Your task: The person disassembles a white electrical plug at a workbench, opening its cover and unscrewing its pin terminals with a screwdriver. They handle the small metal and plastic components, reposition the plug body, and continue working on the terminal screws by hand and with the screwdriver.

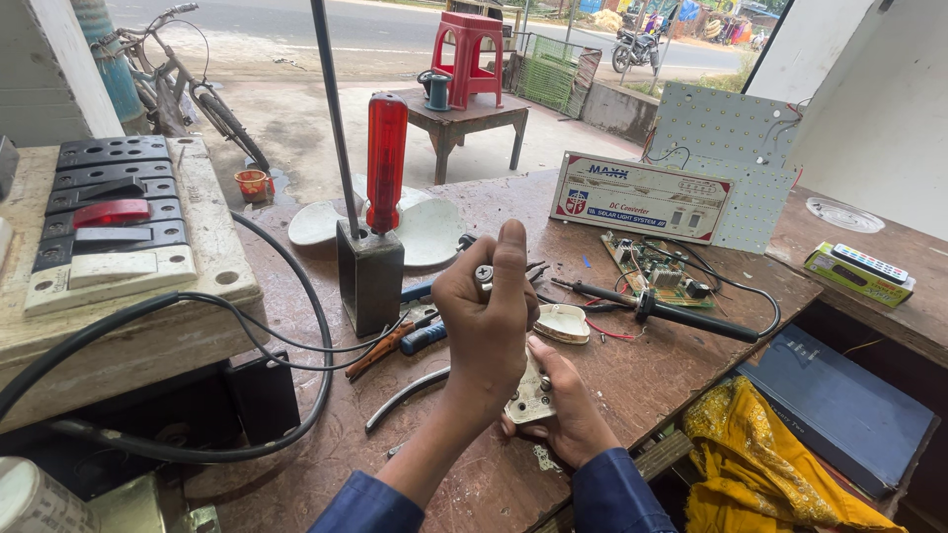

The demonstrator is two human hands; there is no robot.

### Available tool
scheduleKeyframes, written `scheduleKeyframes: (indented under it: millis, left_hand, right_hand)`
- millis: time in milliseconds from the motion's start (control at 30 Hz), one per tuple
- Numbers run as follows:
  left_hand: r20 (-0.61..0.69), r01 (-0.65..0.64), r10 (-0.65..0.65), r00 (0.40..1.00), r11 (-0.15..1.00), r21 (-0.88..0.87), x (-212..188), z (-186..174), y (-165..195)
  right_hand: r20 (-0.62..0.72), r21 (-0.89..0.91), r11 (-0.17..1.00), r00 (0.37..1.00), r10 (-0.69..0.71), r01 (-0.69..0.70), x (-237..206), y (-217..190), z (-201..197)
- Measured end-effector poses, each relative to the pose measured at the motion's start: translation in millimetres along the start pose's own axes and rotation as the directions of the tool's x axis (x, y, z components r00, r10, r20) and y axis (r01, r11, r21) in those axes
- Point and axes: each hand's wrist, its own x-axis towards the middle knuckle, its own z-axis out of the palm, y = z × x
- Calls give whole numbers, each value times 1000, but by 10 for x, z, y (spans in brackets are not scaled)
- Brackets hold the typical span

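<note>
**Two hands working a screw and a small metal part at a cluttered repair worktop**

The person's left hand [486, 331] is rising in a loose fist above the worktop [612, 380], its grip clamping together on a silver screw [484, 275] pinched between thumb and forefinger, the slotted head facing up. Just below and to the right, the right hand [568, 410] is lying palm-up, its fingers closing around a small pale metal plate [533, 400] with holes; the left wrist is crossing partly in front of it. Both forearms are wearing blue sleeves.

A heart-shaped white part [563, 323] is resting on the worktop just beyond the hands. A black soldering iron [681, 318] is lying to the right of it, near a green circuit board [657, 266], with a white converter box [640, 197] standing behind. To the left of the hands, orange-handled pliers [380, 347] and a blue-handled tool [423, 338] are lying beside a dark metal block [369, 276], in which a red-handled screwdriver [386, 158] is standing upright. A switchboard [114, 222] with black and white switches is sitting at the far left, thick black cables [296, 345] looping from beneath it. A yellow cloth [750, 464] is hanging below the worktop's right edge.
</note>
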Motion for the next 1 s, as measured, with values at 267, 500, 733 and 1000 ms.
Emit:
scheduleKeyframes:
  millis: [267,500,733,1000]
  left_hand:
    - [104,-11,8,995,1000,27,31,-20,32]
    - [212,13,-1,977,998,-56,53,-64,73]
    - [269,36,-15,963,997,-72,60,-101,101]
    - [240,121,-83,967,981,-148,77,-79,37]
  right_hand:
    - [23,2,999,999,-39,39,25,31,-44]
    - [32,-20,999,998,-48,49,19,38,-37]
    - [86,-49,997,995,-49,53,-9,12,-25]
    - [6,-20,1000,1000,14,-14,13,3,-26]
